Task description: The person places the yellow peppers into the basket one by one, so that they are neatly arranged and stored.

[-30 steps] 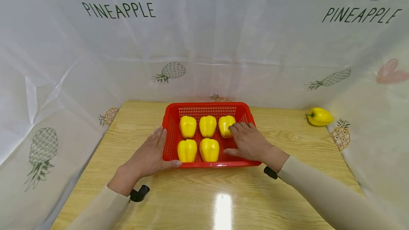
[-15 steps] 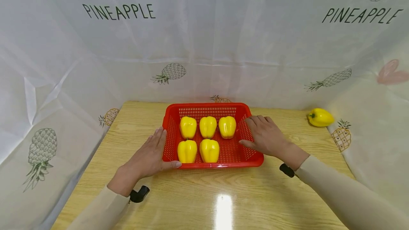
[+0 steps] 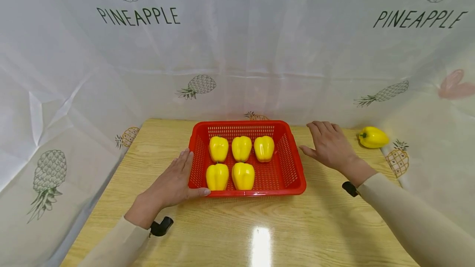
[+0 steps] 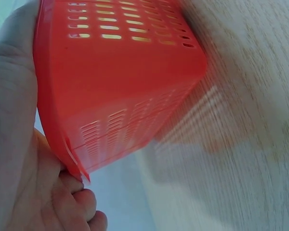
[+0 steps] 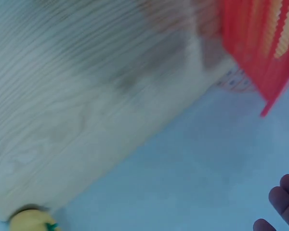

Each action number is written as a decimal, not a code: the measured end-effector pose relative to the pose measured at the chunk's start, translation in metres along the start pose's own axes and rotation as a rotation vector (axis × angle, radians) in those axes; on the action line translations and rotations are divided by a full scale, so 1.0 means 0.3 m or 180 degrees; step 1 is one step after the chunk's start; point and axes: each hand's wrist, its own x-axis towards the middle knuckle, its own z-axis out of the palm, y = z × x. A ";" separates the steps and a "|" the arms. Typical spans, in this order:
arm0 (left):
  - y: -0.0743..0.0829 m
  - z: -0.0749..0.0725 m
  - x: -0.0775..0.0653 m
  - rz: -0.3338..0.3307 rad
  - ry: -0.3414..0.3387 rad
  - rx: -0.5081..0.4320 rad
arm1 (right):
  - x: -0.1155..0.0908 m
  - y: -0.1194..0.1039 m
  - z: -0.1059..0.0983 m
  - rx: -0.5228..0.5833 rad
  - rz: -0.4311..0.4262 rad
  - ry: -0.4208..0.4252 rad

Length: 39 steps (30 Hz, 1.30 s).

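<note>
A red plastic basket [image 3: 289,164] with slotted walls stands on the table. Inside sit several yellow bell peppers [image 3: 219,149], three in the back row and two in front. My left hand [image 3: 171,181] rests on the basket's front left corner, its fingers along the left rim and its thumb on the front rim. In the left wrist view, fingertips touch the rim [image 4: 62,139] from outside. Right of the basket, my right hand [image 3: 334,146] hovers with loosely extended fingers and holds nothing. Another yellow bell pepper [image 3: 373,137] lies on its side at the table's back right corner.
The wooden table [image 3: 222,230] runs up to white sheeting [image 3: 237,52] printed with pineapples at the back and sides. In the right wrist view, the lone pepper [image 5: 32,220] shows at the bottom left and the basket's corner [image 5: 260,53] at the top right.
My right hand has left the back right pepper in the basket, crossed the right rim and moved right over the table. My left hand and the basket have stayed put.
</note>
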 end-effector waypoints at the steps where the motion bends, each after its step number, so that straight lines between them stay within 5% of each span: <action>1: 0.000 0.000 0.000 -0.0005 -0.0006 -0.0012 | -0.007 0.016 0.007 0.0005 0.0022 0.0021; 7: -0.001 0.001 0.001 -0.0021 -0.0036 -0.0037 | -0.058 0.105 0.039 -0.0069 0.0148 -0.0032; 14: -0.004 0.001 0.001 0.0005 -0.0034 -0.0059 | -0.123 0.195 0.068 -0.0197 0.0421 -0.0488; 27: -0.007 0.005 0.007 0.0014 -0.0028 -0.0065 | -0.253 0.391 0.106 -0.0428 0.0531 -0.1023; 39: -0.009 0.013 0.004 -0.0008 -0.0040 -0.0078 | -0.350 0.520 0.119 -0.0500 0.0688 -0.1236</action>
